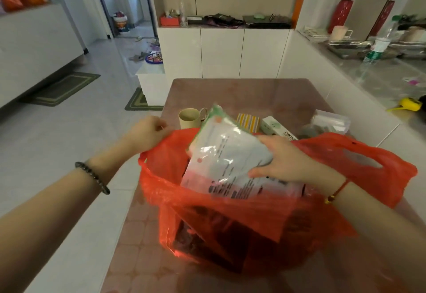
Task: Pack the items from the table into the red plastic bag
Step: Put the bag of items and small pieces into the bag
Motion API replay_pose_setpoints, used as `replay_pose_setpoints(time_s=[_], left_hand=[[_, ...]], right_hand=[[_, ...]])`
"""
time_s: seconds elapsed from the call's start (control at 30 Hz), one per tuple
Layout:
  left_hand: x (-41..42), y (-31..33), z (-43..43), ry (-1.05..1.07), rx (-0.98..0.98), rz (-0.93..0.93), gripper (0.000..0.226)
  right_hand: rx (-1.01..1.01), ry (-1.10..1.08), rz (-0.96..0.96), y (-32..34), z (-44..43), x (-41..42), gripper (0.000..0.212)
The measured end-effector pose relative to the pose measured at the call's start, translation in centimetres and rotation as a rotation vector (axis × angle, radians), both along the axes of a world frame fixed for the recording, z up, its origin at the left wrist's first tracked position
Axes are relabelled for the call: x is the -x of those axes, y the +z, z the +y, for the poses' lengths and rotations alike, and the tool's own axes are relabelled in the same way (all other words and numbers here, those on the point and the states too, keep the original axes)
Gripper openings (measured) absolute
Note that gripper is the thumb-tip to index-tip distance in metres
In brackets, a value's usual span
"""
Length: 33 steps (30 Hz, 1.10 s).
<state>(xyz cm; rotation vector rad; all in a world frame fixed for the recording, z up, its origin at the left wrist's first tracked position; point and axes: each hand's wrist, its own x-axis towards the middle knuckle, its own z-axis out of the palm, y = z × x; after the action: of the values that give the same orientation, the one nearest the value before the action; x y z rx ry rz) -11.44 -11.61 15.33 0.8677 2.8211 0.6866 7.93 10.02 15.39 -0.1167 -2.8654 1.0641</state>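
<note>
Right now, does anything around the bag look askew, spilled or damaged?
Nothing spilled or torn. The flat packet stands tilted, its top half poking out of the red bag while the right hand holds it. Only the left hand grips the bag rim; the other handle sags loose.

Left hand [149, 134] pinches rim of red plastic bag [230, 223], bag mouth open, bag standing on table [242, 92]. Right hand [285, 159] grips white plastic packet [226, 154], tilted, lower end inside bag mouth. Dark shapes show through bag film. Behind bag on table: beige cup [190, 118], striped pack [247, 122], white box [274, 126], clear pouch [329, 122].
</note>
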Motion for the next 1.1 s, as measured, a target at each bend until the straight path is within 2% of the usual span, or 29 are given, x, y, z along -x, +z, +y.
replay_pose_setpoints(time_s=[0.17, 0.23, 0.3, 0.37, 0.47, 0.53, 0.6, 0.77, 0.93, 1.1], left_hand=[[-0.2, 1.6, 1.1, 0.043, -0.583, -0.302, 0.025], [-0.2, 2.3, 1.5, 0.004, -0.72, -0.391, 0.025], [-0.3, 2.9, 1.6, -0.015, -0.759, -0.451, 0.025], [-0.3, 3.1, 1.5, -0.054, -0.674, -0.506, 0.023], [0.2, 3.3, 0.5, -0.088, -0.434, -0.595, 0.025], [1.0, 3.4, 0.4, -0.072, -0.309, -0.539, 0.034], [1.6, 3.7, 0.9, -0.013, -0.281, -0.481, 0.034], [3.5, 4.2, 4.5, -0.019, -0.287, -0.461, 0.02], [6.0, 2.4, 10.6, -0.065, -0.187, -0.466, 0.031], [9.1, -1.1, 15.8, -0.103, -0.024, -0.52, 0.039]], right_hand=[[-0.445, 0.095, -0.178, -1.1, -2.7, 2.5, 0.066], [-0.571, 0.166, -0.196, -2.3, -3.9, 3.3, 0.08], [-0.613, 0.219, -0.208, -3.3, -4.7, 3.7, 0.092], [-0.58, 0.194, -0.193, -3.0, -4.5, 3.9, 0.087], [-0.386, 0.104, -0.08, -1.1, -2.6, 3.8, 0.058], [-0.248, 0.028, -0.011, 0.2, -0.4, 3.8, 0.042], [-0.176, -0.097, 0.005, 1.1, 2.4, 4.4, 0.036], [-0.047, -0.278, -0.123, 1.8, 9.3, 7.5, 0.043], [0.055, -0.329, -0.397, -0.7, 14.3, 11.5, 0.059], [0.175, -0.394, -0.589, -4.9, 17.7, 16.5, 0.066]])
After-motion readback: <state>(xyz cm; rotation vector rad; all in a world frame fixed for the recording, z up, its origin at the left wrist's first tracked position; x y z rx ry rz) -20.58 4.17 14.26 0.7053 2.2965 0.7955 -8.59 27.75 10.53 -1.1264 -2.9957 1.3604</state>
